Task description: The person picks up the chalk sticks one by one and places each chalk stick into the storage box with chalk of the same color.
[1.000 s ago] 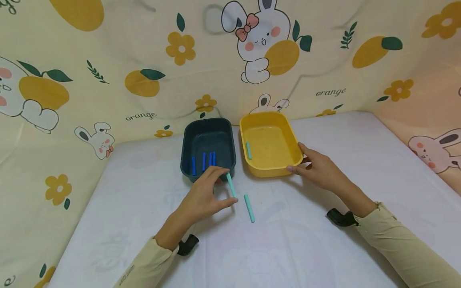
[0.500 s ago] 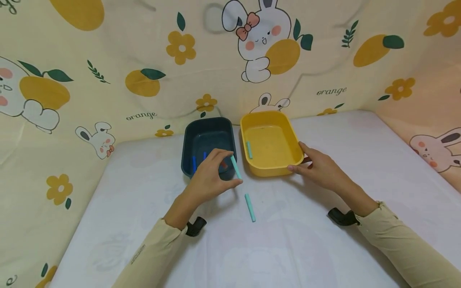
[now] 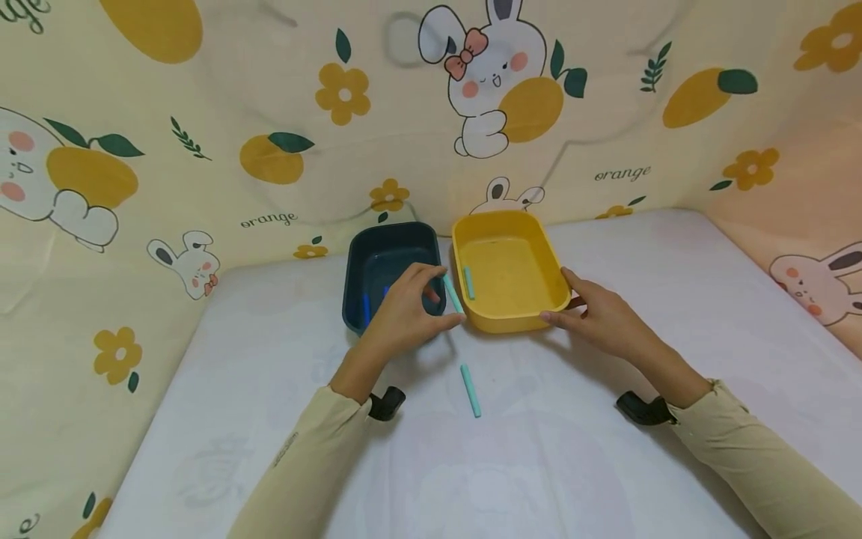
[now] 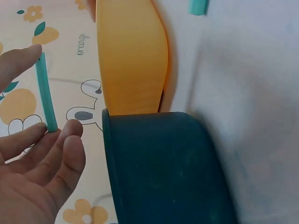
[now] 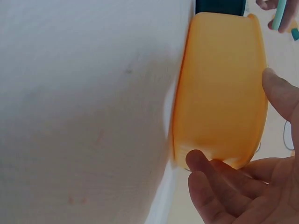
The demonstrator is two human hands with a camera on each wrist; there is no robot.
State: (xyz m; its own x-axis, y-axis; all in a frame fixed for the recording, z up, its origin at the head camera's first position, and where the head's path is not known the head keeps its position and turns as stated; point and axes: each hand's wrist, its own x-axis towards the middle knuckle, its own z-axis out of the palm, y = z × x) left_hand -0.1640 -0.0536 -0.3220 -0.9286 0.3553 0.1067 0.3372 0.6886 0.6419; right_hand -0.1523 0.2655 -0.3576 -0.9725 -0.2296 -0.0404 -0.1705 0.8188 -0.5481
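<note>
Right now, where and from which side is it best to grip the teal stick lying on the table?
Probably pinch the teal stick at its middle, from above, fingers on its two long sides. It lies flat and alone on the table, thin and straight.

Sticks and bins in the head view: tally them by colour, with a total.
Teal sticks: 3, held, in yellow bin, on table
Blue sticks visible: 2
Dark blue bin: 1
Yellow bin: 1
Total: 7
</note>
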